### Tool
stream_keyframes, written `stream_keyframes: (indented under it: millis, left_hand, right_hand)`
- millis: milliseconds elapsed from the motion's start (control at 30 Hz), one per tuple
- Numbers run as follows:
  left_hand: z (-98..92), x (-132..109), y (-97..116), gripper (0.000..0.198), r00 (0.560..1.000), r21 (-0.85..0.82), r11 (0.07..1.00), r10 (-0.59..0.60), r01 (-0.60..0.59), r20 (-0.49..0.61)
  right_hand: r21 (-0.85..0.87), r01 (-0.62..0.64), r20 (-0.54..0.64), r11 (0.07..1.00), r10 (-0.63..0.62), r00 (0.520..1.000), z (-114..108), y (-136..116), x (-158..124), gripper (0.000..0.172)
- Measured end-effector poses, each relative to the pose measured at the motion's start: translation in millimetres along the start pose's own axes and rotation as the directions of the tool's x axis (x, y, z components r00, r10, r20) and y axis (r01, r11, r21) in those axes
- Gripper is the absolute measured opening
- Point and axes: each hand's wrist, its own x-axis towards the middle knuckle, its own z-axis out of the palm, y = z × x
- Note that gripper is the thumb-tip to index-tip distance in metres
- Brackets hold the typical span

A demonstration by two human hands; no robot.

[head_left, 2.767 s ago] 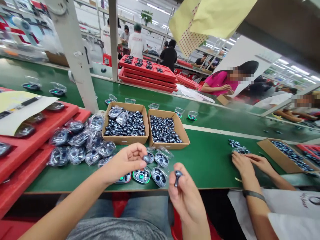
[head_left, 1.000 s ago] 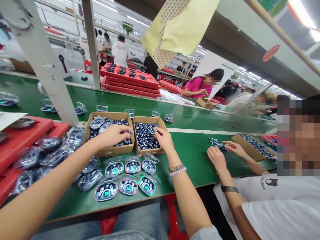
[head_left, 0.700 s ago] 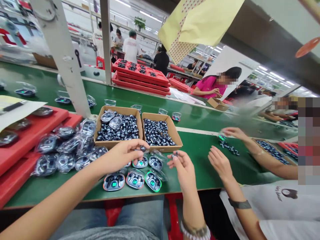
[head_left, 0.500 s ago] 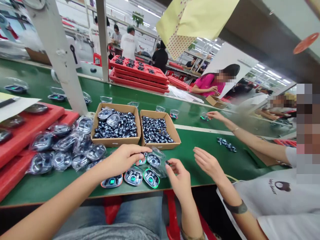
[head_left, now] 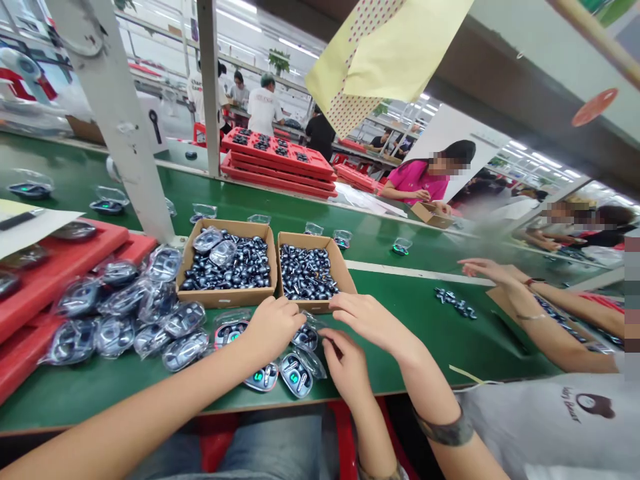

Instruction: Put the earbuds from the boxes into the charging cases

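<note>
Left hand [head_left: 270,328] and right hand [head_left: 345,367], apart but close, curled low over open wireless earbud cases [head_left: 295,375] in clear plastic shells by the front edge of the green worktop [head_left: 400,340]; any grip hidden; co-worker's hand [head_left: 370,319] just beside.

Stacked red trays [head_left: 278,163] beyond white post [head_left: 127,133]; yellow paper [head_left: 395,53] hanging overhead; green bench [head_left: 425,333] below.

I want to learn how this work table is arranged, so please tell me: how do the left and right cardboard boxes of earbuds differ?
The left box holds dark earbuds with two clear plastic cases on top, while the right box shows earbuds only. The left box also looks wider than the right box. Both are open brown cardboard boxes on the green table.
</note>
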Motion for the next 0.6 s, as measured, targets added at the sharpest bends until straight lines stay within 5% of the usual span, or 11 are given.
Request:
stream_keyframes:
  millis: [233, 467, 600]
  left_hand:
    - [9.3, 14, 8, 0.005, 0.966, 0.117, 0.959, 0.252, -0.257, 0.058]
    - [3.6, 17, -4, 0.014, 0.918, 0.056, 0.922, 0.374, -0.384, 0.136]
    - [-25.0, 9, -14, 0.008, 0.961, 0.013, 0.965, 0.258, -0.26, 0.104]
  right_hand:
    - [-0.023, -0.116, -0.231, 0.993, 0.107, 0.967, 37, 1, -23, 0.022]
    - [-0.223, 0.1, 0.041, 0.97, -0.093, 0.995, 31, -20, 3, 0.018]
    - [-0.347, 0.145, 0.081, 0.926, -0.124, 0.989, 40, -35, 26, 0.016]
